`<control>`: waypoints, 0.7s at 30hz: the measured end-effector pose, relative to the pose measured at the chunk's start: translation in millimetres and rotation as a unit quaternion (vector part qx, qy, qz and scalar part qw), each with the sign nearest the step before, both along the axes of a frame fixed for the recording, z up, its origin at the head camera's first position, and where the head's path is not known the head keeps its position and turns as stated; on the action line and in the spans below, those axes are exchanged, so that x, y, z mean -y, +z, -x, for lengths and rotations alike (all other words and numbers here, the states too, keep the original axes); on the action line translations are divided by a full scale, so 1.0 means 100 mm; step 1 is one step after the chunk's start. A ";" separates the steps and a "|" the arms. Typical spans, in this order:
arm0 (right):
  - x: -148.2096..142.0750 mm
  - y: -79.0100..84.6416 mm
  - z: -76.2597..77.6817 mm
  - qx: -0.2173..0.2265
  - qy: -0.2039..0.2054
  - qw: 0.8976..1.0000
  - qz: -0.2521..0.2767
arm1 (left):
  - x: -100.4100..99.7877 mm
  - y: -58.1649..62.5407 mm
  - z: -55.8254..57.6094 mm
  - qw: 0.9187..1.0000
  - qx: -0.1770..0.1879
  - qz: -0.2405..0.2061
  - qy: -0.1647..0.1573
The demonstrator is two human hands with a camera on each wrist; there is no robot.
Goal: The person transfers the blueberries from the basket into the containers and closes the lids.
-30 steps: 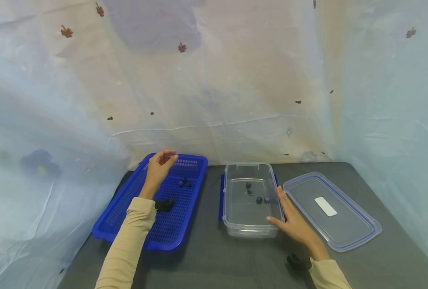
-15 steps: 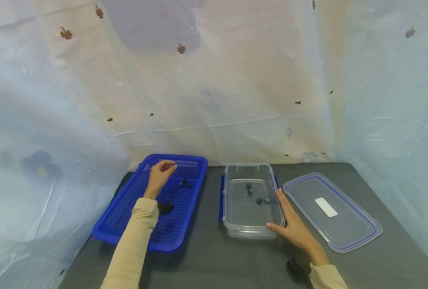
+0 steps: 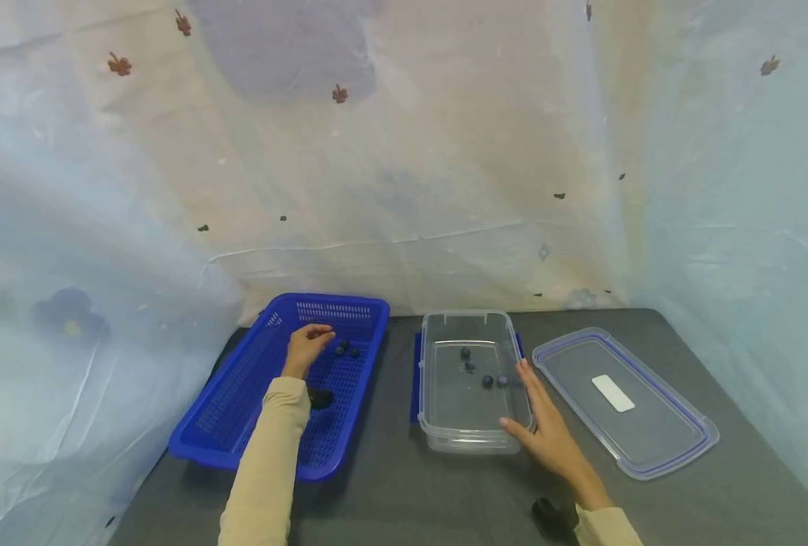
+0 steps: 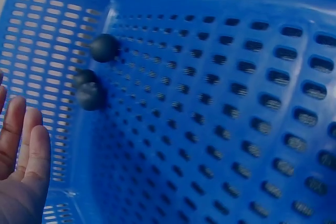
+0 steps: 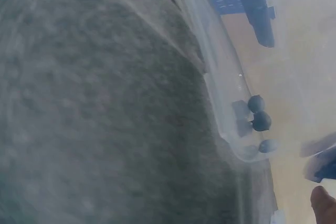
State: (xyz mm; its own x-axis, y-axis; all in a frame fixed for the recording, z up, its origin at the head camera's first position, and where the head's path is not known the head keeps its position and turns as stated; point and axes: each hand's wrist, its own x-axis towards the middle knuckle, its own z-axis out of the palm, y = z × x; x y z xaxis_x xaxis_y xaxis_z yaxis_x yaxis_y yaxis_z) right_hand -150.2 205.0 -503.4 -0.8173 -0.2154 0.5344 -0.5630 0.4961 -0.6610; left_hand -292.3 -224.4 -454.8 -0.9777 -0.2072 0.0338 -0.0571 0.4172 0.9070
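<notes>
Three dark berries [image 4: 90,96] sit at the far end of the blue basket [image 3: 339,309], near its slotted wall; in the left wrist view two of them overlap and the third lies just beside. The left hand [image 3: 305,350] is over the basket next to them, its fingers loosely bent and fairly close to the thumb, with nothing seen between. The step in hand looks like reaching for a berry, and it should go best with a light pinch of thumb and fingertip from above. The separate berry seems the easier one to take, since nudging the pair could set them rolling along the floor of the basket. To the right, the clear box [image 3: 453,402] stands on the desk [image 3: 431,500], with a blue flap [image 3: 414,379] at its left side. The right hand [image 3: 543,425] lies along the box's right side, fingers straight and thumb at the rim; that light touch probably suffices to steady it. Inside are more berries [image 3: 488,381]: three for sure, perhaps four, as one small dark spot could be a mark or reflection. Counted otherwise, there is one basket, one box and one clear lid [image 3: 656,436] bearing one white label [image 3: 612,393], flat beside the box.
</notes>
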 end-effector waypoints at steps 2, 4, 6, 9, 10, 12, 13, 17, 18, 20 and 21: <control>0.01 -0.02 0.00 0.001 -0.007 1.000 0.007 | -0.01 -0.04 0.01 1.000 0.008 0.010 0.006; 0.01 -0.04 0.00 0.001 -0.009 1.000 0.013 | -0.03 -0.08 0.02 1.000 0.015 0.022 0.011; 0.01 -0.05 0.01 0.001 -0.006 1.000 0.017 | -0.04 -0.11 0.02 0.999 0.022 0.029 0.017; -0.01 -0.07 0.02 0.006 0.000 1.000 0.017 | -0.07 -0.15 0.03 0.999 0.029 0.035 0.027; -0.01 -0.08 0.02 0.007 0.001 1.000 0.017 | -0.07 -0.17 0.04 0.999 0.031 0.034 0.029; -0.02 -0.08 0.02 0.013 0.005 1.000 0.016 | -0.09 -0.20 0.05 0.998 0.034 0.041 0.034; -0.02 -0.08 0.02 0.015 0.006 1.000 0.015 | -0.09 -0.22 0.05 0.998 0.035 0.043 0.036; -0.03 -0.07 0.02 0.019 0.011 1.000 0.015 | -0.11 -0.28 0.07 0.996 0.030 0.075 0.045; -0.03 -0.07 0.02 0.019 0.011 1.000 0.015 | -0.12 -0.30 0.07 0.995 0.029 0.085 0.046; -0.03 -0.08 0.02 0.021 0.011 1.000 0.017 | -0.14 -0.32 0.07 0.993 0.023 0.106 0.046; -0.03 -0.08 0.02 0.024 0.010 0.999 0.019 | -0.15 -0.33 0.08 0.992 0.020 0.114 0.044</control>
State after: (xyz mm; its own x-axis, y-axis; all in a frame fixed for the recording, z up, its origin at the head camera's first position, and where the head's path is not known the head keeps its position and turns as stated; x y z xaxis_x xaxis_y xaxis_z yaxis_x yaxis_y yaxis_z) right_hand -151.9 208.3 -511.6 -0.8378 -0.2124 0.5029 -0.5398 0.4599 -0.7051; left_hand -299.9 -209.8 -487.8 -0.9574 -0.2841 0.0520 -0.1362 0.6029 0.7861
